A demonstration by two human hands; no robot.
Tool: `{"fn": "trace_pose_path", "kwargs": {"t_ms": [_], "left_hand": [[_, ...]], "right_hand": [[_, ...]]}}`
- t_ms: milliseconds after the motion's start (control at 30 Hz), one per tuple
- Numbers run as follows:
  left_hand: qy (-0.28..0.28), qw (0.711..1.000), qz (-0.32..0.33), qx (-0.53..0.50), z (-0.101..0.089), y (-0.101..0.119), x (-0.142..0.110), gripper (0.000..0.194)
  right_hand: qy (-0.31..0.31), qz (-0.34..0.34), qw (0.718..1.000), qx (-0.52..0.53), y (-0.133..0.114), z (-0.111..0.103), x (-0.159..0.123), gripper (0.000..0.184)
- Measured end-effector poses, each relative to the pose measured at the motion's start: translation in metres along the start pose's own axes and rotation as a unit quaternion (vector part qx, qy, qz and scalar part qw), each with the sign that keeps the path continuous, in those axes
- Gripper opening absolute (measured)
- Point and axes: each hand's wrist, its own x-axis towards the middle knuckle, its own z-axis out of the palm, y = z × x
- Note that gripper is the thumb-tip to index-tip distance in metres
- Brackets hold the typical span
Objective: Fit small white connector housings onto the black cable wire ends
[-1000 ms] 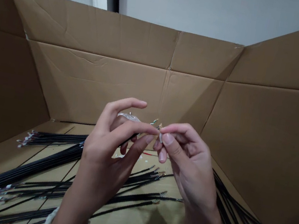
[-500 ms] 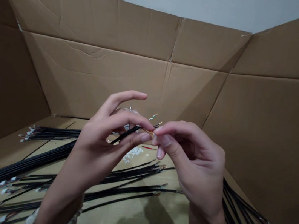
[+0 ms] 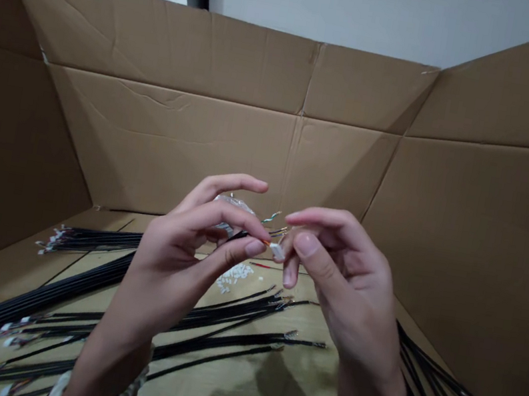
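Observation:
My left hand (image 3: 202,235) pinches the orange and red wires of a black cable (image 3: 238,235) between thumb and index finger. A small white connector housing (image 3: 277,251) sits on those wires, just past the fingertips. Other loose wire ends, including a green-and-white twisted pair (image 3: 271,217), stick out beyond the fingers. My right hand (image 3: 338,271) is open, its thumb and index finger apart, close beside the white housing. Whether one of its curled fingers touches the housing, I cannot tell.
Loose white housings (image 3: 233,277) lie in a pile behind the hands, near a clear plastic bag (image 3: 235,205). Black cables (image 3: 231,338) spread across the table, with a tied bundle (image 3: 48,307) at left and more cables (image 3: 445,390) at right. Cardboard walls (image 3: 170,121) surround the work area.
My right thumb and index finger have parted and come off the white housing, which now shows plainly. My left hand keeps its pinch on the wires. The camera view has shifted slightly.

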Motion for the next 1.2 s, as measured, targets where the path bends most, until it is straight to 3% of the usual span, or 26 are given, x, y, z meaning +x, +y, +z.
{"fn": "trace_pose_path", "kwargs": {"t_ms": [233, 733, 1200], "left_hand": [[0.002, 1.000, 0.014, -0.004, 0.0016, -0.0035, -0.0026, 0.009], [0.017, 0.999, 0.047, 0.017, 0.0037, -0.0018, -0.0016, 0.013], [0.028, 0.997, 0.017, 0.066, 0.0030, 0.0043, -0.0059, 0.018]], "right_hand": [[0.050, 0.018, 0.998, -0.028, -0.0015, 0.0046, 0.0033, 0.013], [0.087, 0.020, 0.995, -0.034, 0.0001, 0.0057, 0.0036, 0.011], [0.100, -0.042, 0.988, -0.110, 0.0032, 0.0087, 0.0006, 0.012]]}}
